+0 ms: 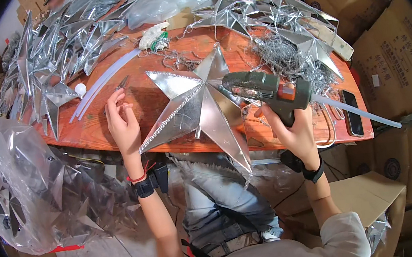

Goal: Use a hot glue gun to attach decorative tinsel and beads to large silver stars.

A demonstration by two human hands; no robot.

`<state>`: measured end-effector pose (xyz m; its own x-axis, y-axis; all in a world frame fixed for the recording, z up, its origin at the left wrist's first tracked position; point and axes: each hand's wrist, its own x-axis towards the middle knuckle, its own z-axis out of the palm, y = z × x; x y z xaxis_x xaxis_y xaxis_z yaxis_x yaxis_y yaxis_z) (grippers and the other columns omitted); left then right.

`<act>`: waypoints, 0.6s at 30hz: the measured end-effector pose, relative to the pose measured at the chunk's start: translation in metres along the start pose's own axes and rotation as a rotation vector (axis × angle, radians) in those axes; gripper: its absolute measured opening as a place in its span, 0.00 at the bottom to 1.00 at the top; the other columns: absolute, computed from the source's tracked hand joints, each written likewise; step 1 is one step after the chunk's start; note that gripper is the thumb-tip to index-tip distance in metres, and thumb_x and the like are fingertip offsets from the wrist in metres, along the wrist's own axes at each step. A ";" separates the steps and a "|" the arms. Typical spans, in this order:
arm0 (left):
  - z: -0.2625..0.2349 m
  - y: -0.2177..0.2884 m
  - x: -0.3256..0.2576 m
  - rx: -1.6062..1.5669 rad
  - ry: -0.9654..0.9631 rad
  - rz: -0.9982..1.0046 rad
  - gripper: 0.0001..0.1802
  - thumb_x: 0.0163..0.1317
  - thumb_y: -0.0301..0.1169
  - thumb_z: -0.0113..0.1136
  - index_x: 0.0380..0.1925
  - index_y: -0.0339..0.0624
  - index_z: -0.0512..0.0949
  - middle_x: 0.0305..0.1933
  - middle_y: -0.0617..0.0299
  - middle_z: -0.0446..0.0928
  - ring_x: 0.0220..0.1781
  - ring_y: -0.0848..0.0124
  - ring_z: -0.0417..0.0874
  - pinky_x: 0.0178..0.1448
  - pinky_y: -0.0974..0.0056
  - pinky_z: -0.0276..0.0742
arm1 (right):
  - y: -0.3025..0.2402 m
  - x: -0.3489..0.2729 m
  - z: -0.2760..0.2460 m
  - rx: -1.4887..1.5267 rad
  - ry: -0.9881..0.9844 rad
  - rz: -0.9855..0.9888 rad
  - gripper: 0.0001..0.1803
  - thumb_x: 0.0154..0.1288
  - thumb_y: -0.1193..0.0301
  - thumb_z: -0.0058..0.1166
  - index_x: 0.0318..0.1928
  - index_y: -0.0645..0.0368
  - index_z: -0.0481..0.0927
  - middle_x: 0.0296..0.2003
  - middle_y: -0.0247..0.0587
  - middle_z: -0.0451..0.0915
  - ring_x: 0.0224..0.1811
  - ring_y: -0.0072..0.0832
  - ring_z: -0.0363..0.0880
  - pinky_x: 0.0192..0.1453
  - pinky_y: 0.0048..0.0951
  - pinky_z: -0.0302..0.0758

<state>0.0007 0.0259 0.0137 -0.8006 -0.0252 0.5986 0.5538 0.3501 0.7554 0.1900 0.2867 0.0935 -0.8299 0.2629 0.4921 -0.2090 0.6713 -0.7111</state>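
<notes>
My right hand (292, 126) is wrapped round the handle of a dark green hot glue gun (257, 86). Its nozzle points left, close to the middle of a silver five-pointed star (203, 106). A long translucent glue stick (361, 110) juts from the gun's back. Along the star's lower left arm runs a silver bead-like trim (172, 118); a short strand hangs off the bottom tip. Left of the star, my left hand (123, 118) has its fingers loosely bent and its thumb apart. By its fingertips lies a small dark pointed tool (123, 82), its rear hidden.
Loose glue sticks (102, 84) lie at the left. Silver stars (57, 69) pile up far left and far right. Tangled silver trim (286, 56) sits behind the gun. A phone (351, 112) lies at the right edge. A plastic bag (24, 184) and cardboard boxes (391, 56) flank the table.
</notes>
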 end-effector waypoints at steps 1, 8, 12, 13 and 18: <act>0.000 0.000 0.000 0.002 -0.001 -0.001 0.16 0.59 0.19 0.45 0.48 0.38 0.71 0.47 0.53 0.73 0.40 0.67 0.78 0.44 0.65 0.74 | -0.002 0.000 0.000 -0.019 -0.002 0.001 0.14 0.54 0.72 0.60 0.41 0.63 0.75 0.22 0.43 0.77 0.18 0.32 0.72 0.24 0.29 0.68; -0.003 0.001 0.000 0.061 -0.022 0.007 0.14 0.59 0.19 0.45 0.45 0.38 0.72 0.44 0.55 0.73 0.37 0.68 0.78 0.42 0.65 0.73 | 0.002 -0.001 0.004 0.002 0.021 0.013 0.13 0.55 0.71 0.60 0.40 0.64 0.75 0.22 0.44 0.78 0.19 0.32 0.74 0.24 0.29 0.68; -0.003 0.000 -0.001 0.031 -0.013 -0.035 0.14 0.60 0.20 0.45 0.45 0.38 0.73 0.44 0.56 0.73 0.37 0.68 0.77 0.42 0.65 0.73 | -0.004 0.000 0.003 -0.007 0.018 0.021 0.13 0.55 0.71 0.60 0.39 0.64 0.76 0.22 0.43 0.78 0.19 0.32 0.75 0.25 0.29 0.69; -0.003 0.000 -0.001 0.039 -0.015 -0.036 0.14 0.60 0.20 0.45 0.45 0.38 0.73 0.44 0.56 0.73 0.37 0.68 0.77 0.42 0.65 0.73 | -0.004 0.000 0.003 -0.001 0.016 0.031 0.13 0.55 0.71 0.60 0.39 0.64 0.76 0.22 0.43 0.78 0.19 0.31 0.75 0.25 0.29 0.69; -0.004 -0.002 -0.001 0.052 -0.026 -0.031 0.13 0.60 0.20 0.45 0.45 0.38 0.73 0.44 0.56 0.72 0.37 0.68 0.77 0.42 0.66 0.73 | -0.006 -0.001 0.001 -0.036 0.006 0.053 0.13 0.55 0.71 0.60 0.39 0.64 0.76 0.22 0.43 0.79 0.18 0.31 0.75 0.25 0.28 0.69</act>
<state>0.0012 0.0213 0.0125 -0.8231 -0.0121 0.5677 0.5169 0.3979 0.7579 0.1916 0.2821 0.0966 -0.8363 0.3025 0.4573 -0.1460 0.6810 -0.7176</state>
